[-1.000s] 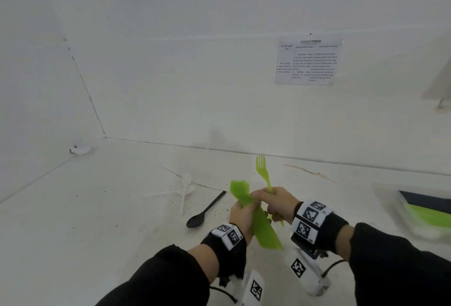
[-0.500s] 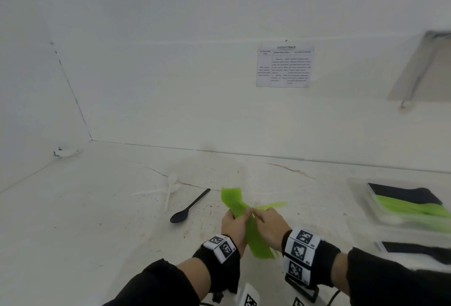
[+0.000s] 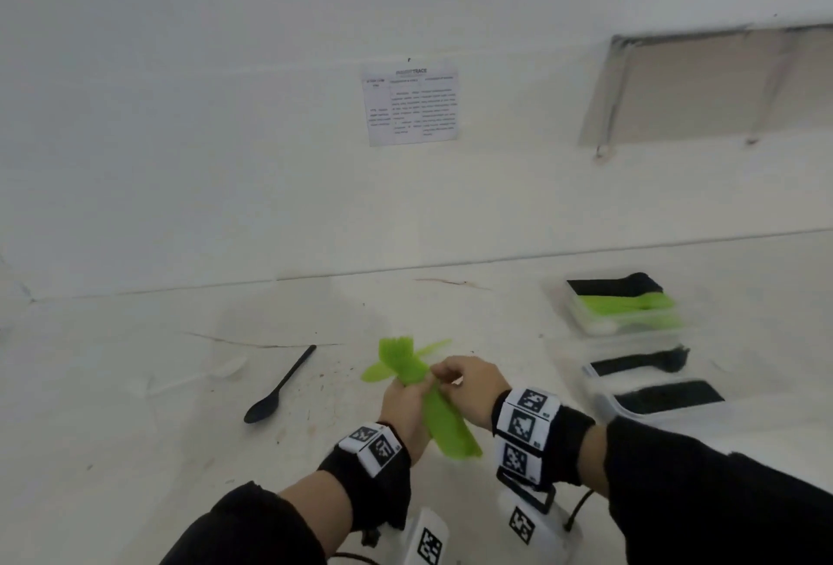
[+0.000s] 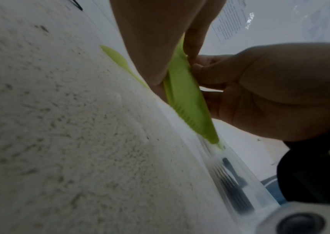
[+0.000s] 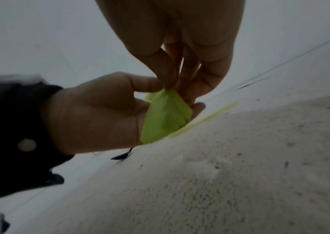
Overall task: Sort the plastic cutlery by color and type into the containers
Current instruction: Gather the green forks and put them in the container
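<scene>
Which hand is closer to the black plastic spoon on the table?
Left. The left hand holds green cutlery just right of the black plastic spoon; the right hand lies beyond it, farther right.

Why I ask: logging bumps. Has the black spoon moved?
No. The spoon lies with its handle tip at the same table crack as before.

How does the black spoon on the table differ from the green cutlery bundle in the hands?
The black spoon lies flat on the table, untouched; the green bundle is held off it, gripped by the left hand and pinched by the right hand. The spoon is a single piece; the bundle is several pieces stacked together. The spoon is black, the bundle bright green. Both are plastic cutlery outside the containers.
</scene>
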`<state>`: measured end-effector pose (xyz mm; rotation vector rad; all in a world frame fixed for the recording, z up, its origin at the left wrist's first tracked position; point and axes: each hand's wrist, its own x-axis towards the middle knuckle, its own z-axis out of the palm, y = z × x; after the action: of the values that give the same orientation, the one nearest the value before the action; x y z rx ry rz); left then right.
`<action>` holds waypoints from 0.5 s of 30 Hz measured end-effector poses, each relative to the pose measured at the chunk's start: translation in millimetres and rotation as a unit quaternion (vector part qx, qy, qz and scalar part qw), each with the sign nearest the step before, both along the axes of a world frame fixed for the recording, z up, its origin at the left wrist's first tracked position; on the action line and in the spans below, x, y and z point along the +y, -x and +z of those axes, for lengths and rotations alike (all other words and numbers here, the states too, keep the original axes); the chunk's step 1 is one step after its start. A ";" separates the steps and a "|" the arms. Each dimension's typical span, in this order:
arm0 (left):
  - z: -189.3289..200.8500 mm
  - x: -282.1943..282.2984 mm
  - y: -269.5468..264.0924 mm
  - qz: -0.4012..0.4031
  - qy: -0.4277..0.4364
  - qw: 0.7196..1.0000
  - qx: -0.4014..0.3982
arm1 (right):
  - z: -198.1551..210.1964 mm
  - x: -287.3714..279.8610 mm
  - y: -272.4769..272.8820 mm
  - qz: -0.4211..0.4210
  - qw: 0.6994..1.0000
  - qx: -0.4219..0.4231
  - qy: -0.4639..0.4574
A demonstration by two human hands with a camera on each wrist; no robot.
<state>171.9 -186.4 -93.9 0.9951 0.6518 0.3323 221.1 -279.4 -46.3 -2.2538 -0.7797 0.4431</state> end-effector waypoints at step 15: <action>54.4 -76.7 -31.6 -0.146 -0.262 0.953 -0.037 | 74.1 -57.2 -57.2 -0.051 0.998 0.021 -0.015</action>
<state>203.5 -263.1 -39.5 1.5610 0.3404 0.2827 278.3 -336.6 27.8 -2.2382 -0.6422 0.4266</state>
